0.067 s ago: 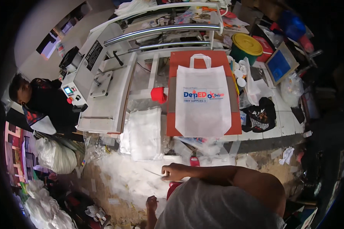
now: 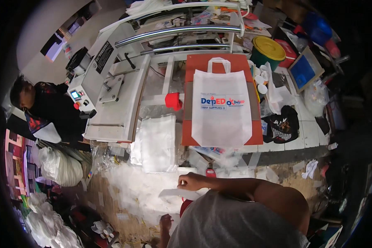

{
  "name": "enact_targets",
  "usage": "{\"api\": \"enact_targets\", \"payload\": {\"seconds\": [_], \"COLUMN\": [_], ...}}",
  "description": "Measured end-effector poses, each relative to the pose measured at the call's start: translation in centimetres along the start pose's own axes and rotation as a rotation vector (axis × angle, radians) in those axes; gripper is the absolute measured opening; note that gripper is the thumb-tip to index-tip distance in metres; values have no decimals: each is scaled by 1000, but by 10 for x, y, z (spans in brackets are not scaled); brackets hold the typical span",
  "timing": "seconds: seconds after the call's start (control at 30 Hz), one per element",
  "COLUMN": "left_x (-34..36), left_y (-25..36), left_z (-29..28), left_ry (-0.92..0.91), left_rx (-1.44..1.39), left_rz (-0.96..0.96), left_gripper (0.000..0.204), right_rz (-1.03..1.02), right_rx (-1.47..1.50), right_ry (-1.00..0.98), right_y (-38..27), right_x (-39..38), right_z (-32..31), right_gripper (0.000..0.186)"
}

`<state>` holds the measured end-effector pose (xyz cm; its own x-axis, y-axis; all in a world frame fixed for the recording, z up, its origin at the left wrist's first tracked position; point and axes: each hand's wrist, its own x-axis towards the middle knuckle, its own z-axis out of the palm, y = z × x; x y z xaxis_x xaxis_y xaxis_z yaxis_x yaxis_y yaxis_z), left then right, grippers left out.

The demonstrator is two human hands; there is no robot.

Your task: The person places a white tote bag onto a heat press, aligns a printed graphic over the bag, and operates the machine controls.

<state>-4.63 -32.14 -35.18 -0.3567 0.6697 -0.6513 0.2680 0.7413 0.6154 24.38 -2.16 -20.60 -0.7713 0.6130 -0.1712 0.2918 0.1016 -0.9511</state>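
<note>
My right hand (image 2: 190, 182) is closed on the edge of a thin white sheet (image 2: 178, 193), held tilted in front of my body over the whitish pile below. Lower down and to the left, my left hand (image 2: 166, 222) hangs beside my body; its fingers are dark and too small to read. Beyond my hands a white tote bag (image 2: 221, 128) lies flat on the orange-red pad (image 2: 256, 139) of a heat press, handles pointing away. Blue and red print crosses its middle. Just left of the pad rests a stack of white bags (image 2: 157, 142).
The press's white head (image 2: 111, 118) with its control box (image 2: 82, 96) stands at the left, beside a seated person (image 2: 56, 111). A lidded green bucket (image 2: 268, 47), white cups (image 2: 261, 78) and a black printed bag (image 2: 282, 126) are at the right. White bundles (image 2: 49, 223) lie lower left.
The white sheet, seen almost edge-on before, now turns its face into view. My right hand has risen slightly and shifted right. The view has shifted a little.
</note>
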Motion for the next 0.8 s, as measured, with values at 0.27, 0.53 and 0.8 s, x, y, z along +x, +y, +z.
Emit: {"api": "enact_targets", "payload": {"seconds": [0.27,0.53,0.8], "left_x": [-37,11,52], "left_y": [-87,-158,-205], "left_z": [-25,-99,-208], "left_ry": [-139,-226,-431], "left_rx": [355,584,1224], "left_rz": [65,296,306], "left_gripper": [19,26,34], "right_rz": [222,871,362], "right_rx": [-555,-398,-858], "right_ry": [216,231,-297], "right_y": [139,283,204], "right_x": [48,41,122], "right_z": [-26,32,143], "right_gripper": [18,31,13]}}
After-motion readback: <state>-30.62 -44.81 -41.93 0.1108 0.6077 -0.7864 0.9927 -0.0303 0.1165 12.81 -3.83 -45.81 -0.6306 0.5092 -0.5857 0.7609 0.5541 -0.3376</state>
